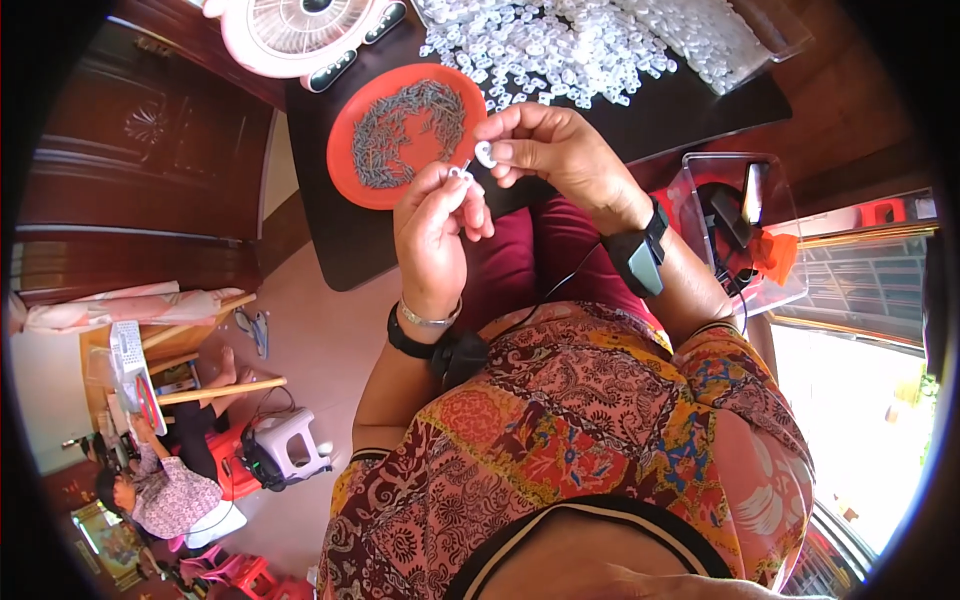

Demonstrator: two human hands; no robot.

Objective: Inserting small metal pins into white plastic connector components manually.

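Observation:
My left hand (436,228) pinches a small white plastic clip (459,173) between thumb and fingertips, with a thin grey pin standing at it. Close beside it, my right hand (565,155) grips another small white curved piece (485,154) between thumb and forefinger. The two pieces look slightly apart. Just beyond my left hand lies a round red plate (343,160) bearing many thin grey nails or screws (372,150). A large heap of small white plastic clips (560,55) spreads over the far side of the dark table (335,240).
A white fan (300,35) stands at the table's far left. To my right, a clear plastic bin (700,215) holds dark objects and an orange item (775,255). A person (180,495) sits at another table at lower left, near a pale stool (290,445).

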